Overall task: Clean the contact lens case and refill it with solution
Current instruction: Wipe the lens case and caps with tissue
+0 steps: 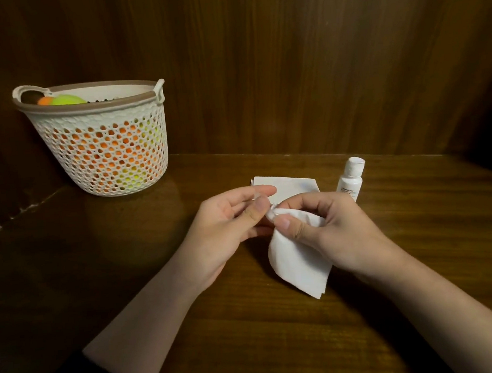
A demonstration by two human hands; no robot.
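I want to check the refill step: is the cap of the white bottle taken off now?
No, the white bottle stands upright on the table with its cap on, and neither hand touches it.

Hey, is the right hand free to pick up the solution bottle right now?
Probably not yet. The right hand is pinching the white tissue. The solution bottle stands just beyond it with nothing between, so once the tissue is put down the way looks open.

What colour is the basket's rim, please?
Brown, on the white basket, in the head view.
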